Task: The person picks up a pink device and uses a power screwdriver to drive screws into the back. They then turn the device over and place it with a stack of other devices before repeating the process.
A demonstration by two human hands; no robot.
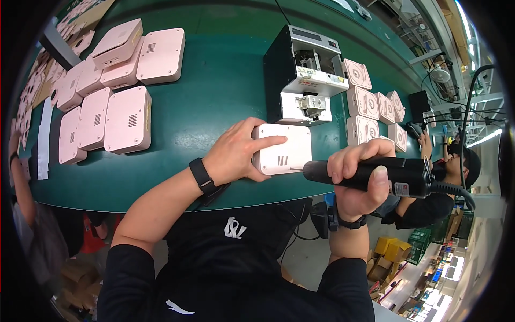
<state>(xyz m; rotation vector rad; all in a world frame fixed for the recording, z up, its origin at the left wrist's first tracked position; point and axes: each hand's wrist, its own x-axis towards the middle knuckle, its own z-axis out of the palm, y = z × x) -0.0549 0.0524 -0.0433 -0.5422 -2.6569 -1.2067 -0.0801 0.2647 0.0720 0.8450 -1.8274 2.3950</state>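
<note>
A pale pink, square plastic casing (296,146) with rounded corners lies on the bench before me, its vented face up. My left hand (237,147) grips it along the left side, index finger stretched over the top and thumb at the near edge. In my right hand (358,180) is a black corded electric screwdriver (402,173), held nearly level with the bit pointing left. The thin bit ends at the casing's near right corner; whether it sits in a screw hole I cannot tell. Just beyond the casing stands a black and white screw feeder (312,80).
Several similar casings (129,118) stand at the left of the green bench (214,70), some stacked. To the right of the feeder are open pink housings (363,103) with round parts inside. Another person (445,193) works at the right; one more arm (22,182) shows at the far left.
</note>
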